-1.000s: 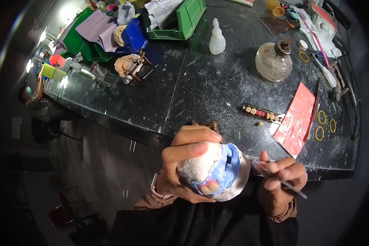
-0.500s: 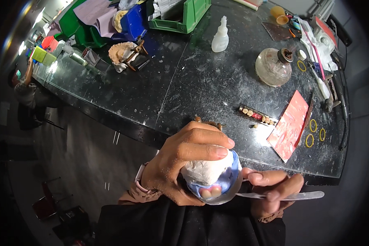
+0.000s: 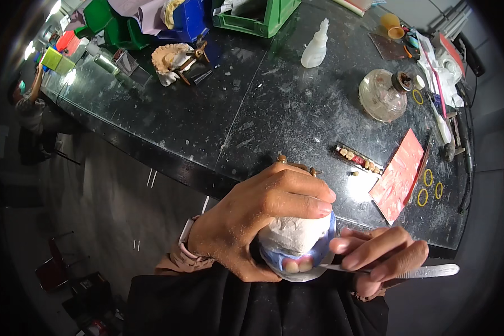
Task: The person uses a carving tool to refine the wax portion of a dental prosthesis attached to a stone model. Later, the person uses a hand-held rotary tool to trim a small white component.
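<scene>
My left hand (image 3: 257, 218) grips a white plaster dental cast (image 3: 294, 234) that sits in a blue and metal impression tray (image 3: 297, 263), held close under the camera in front of the dark worktop's near edge. Pink gum and teeth show at the cast's lower rim. My right hand (image 3: 378, 255) holds a thin metal spatula (image 3: 425, 271), its blade pointing right and its other end touching the tray's lower right side.
On the dusty black worktop (image 3: 207, 123) lie a strip of sample teeth (image 3: 358, 158), a red wax sheet (image 3: 397, 175), yellow rubber bands (image 3: 428, 187), a glass spirit lamp (image 3: 383, 95), a white squeeze bottle (image 3: 316, 47), an articulator with casts (image 3: 179, 59), green and blue crates (image 3: 252, 14). Another person sits at far left (image 3: 31, 101).
The view has drawn closer to my hands. My left hand turned the cast so its plaster base faces up, and the spatula now lies flat, pointing right.
</scene>
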### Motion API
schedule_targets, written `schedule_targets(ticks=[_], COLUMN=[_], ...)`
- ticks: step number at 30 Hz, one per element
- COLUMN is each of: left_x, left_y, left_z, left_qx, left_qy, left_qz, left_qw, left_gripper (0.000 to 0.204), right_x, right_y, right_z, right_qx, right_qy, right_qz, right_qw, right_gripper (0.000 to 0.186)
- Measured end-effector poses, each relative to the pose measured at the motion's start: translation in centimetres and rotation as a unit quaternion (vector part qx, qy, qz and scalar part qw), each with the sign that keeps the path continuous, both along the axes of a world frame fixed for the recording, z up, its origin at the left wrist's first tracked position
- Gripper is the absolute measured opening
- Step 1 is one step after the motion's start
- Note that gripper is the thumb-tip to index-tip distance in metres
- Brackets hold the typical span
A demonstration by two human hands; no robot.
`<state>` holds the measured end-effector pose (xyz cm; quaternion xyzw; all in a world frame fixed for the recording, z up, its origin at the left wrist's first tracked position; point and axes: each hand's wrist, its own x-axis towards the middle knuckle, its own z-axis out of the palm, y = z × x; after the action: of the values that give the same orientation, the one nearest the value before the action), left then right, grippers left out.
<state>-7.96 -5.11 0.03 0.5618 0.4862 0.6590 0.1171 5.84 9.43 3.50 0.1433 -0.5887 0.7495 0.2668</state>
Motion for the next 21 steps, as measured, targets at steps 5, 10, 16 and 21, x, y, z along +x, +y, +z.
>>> schedule_targets(ticks=[5,10,16,21], left_x=[0.1,-0.2,-0.5,-0.1], left_y=[-0.1,-0.2,-0.1,0.0], left_z=[0.1,0.2,0.3,0.4], left_qx=[-0.002,-0.011,-0.006,-0.009], left_qy=[-0.007,-0.001,-0.006,-0.018], left_qz=[0.0,-0.011,-0.027,-0.002], left_qw=[1.0,1.0,1.0,1.0], left_gripper=[0.075,0.074,0.071,0.068], right_x=[-1.0,-1.6,-1.6,-1.7], right_y=[1.3,2.5,2.8,3.0], right_z=[0.8,2.6,2.2,2.4], right_qx=[0.088,0.194,0.254,0.292], right_qy=[0.0,-0.054,-0.025,-0.002], right_qz=[0.05,0.115,0.107,0.099], right_qw=[0.995,0.973,0.961,0.951], right_gripper=[0.02,0.015,0.027,0.027])
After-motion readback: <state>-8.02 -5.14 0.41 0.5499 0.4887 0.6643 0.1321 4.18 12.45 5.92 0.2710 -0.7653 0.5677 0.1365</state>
